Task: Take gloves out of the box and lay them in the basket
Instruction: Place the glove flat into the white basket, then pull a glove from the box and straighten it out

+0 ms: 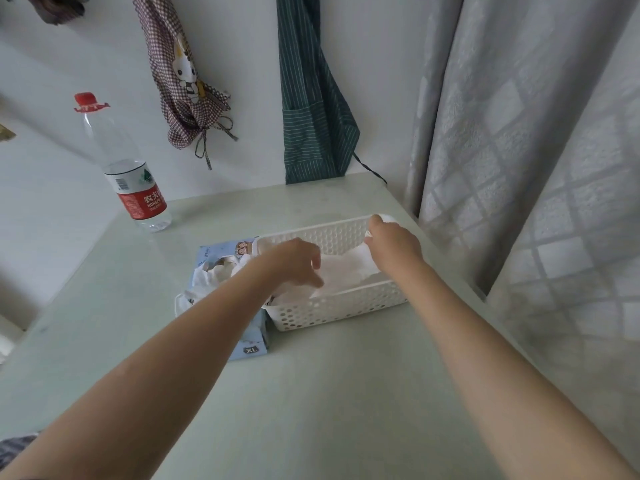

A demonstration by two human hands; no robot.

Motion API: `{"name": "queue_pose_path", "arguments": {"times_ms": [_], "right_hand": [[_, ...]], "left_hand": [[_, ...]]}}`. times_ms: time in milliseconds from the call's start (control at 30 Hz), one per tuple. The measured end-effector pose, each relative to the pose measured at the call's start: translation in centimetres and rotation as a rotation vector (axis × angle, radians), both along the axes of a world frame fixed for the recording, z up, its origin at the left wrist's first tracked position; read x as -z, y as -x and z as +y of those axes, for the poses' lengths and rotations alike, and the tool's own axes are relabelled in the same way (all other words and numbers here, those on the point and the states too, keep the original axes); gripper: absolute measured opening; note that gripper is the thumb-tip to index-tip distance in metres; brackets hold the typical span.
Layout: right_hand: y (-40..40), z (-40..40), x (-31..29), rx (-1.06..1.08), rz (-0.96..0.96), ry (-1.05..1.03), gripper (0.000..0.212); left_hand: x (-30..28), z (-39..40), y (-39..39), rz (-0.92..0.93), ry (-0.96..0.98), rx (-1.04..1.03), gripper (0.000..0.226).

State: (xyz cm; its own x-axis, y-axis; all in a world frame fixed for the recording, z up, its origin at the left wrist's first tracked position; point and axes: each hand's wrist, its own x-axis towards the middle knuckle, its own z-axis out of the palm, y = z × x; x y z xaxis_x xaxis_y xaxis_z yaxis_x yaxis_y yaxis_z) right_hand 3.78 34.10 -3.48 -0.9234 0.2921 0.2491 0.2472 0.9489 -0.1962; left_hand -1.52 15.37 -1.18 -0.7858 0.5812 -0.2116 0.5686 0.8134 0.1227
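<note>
Both bare hands out over a white perforated basket point(332, 308) on a pale table point(311, 393). Left hand point(294, 261) over the basket's left end, fingers point(313, 278) curled downward and touching the near-left edge of a thin translucent glove point(346, 271); whether pinching it or only resting on it, cannot tell. Right hand point(391, 242) at the far right corner of the basket, fingertips drawn together and pinching the glove's far right end, held up just beside the basket's far rim. Glove stretched flat between the two sets of fingers, inside the basket, sagging toward its floor. Just left of the left fingers and partly under the left forearm, a light blue glove box point(225, 268) marked XL, touching the basket's left wall, with crumpled clear gloves point(207, 275) spilling from its torn top. Well beyond the left fingers, near the table's far left edge, an upright plastic water bottle point(135, 188) with a red cap and red label. On the wall behind, a checked cloth bag point(180, 81) with a rabbit figure and a green striped apron point(311, 109). Right of the right fingers, a grey patterned curtain point(519, 133).
</note>
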Motion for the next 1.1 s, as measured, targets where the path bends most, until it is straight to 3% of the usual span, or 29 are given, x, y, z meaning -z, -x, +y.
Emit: {"name": "queue_pose_path", "arguments": {"times_ms": [67, 133, 267, 400, 567, 767, 867, 933, 1100], "right_hand": [[-0.2, 0.1, 0.1, 0.003, -0.021, -0.082, 0.02], [-0.3, 0.3, 0.1, 0.009, -0.038, -0.136, 0.023], [-0.3, 0.1, 0.0, 0.004, -0.019, -0.211, 0.02], [-0.5, -1.0, -0.7, -0.003, 0.045, -0.223, 0.023], [-0.5, -4.3, -3.1, -0.12, 0.112, -0.009, 0.011], [0.0, -13.4, -4.9, -0.451, -0.041, 0.473, 0.018], [-0.1, -15.2, -5.1, -0.443, -0.229, 0.36, 0.037], [0.0, -16.2, -5.0, -0.418, -0.306, 0.263, 0.034], [0.2, -17.1, -5.5, -0.353, -0.296, 0.258, 0.029]], "left_hand": [[0.4, -0.5, 0.1, -0.104, 0.124, -0.022, 0.044], [0.7, -1.0, 0.3, -0.137, 0.128, -0.043, 0.046], [0.3, -0.9, 0.1, 0.029, -0.058, -0.036, 0.025], [-0.4, -1.6, 0.1, 0.142, -0.18, -0.071, 0.02], [-2.1, -5.4, 0.7, 0.218, -0.339, -0.226, 0.017], [-3.0, -12.6, -0.2, 0.168, -0.417, -0.294, 0.009], [-2.7, -14.2, -0.7, -0.004, -0.388, -0.226, 0.015], [-1.8, -15.7, -1.0, -0.085, -0.374, -0.24, 0.026], [-0.1, -17.0, -1.1, -0.001, -0.404, -0.253, 0.025]]}}
